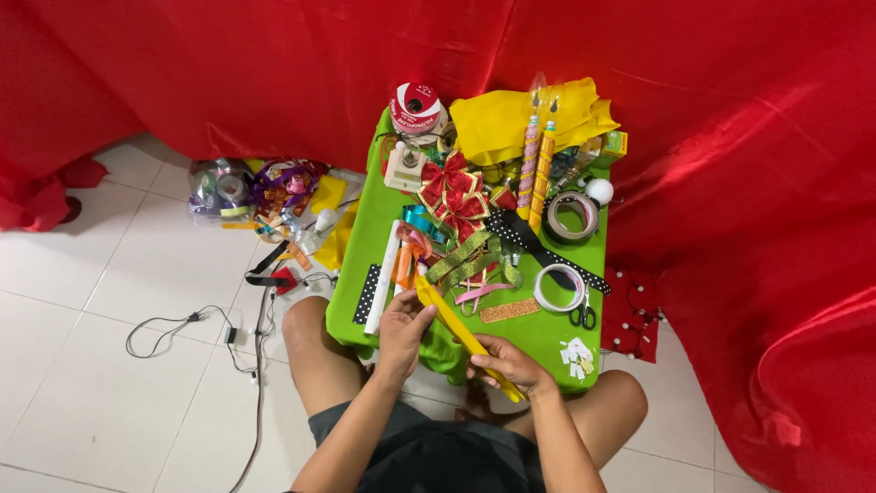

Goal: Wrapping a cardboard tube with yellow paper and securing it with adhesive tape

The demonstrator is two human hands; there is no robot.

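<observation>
A long yellow strip runs slantwise in front of me over the near edge of a small green table. My left hand pinches its upper end, fingers closed around it. Lower right, my right hand grips the strip's other end near my knee. Just beyond the hands lie green glitter ribbons, a pink ribbon and a red bow.
On the table stand tape rolls, black scissors, a black dotted ribbon, yellow cloth, a red ribbon spool. Craft clutter and cables lie on the tiled floor at left. Red fabric hangs behind and at right.
</observation>
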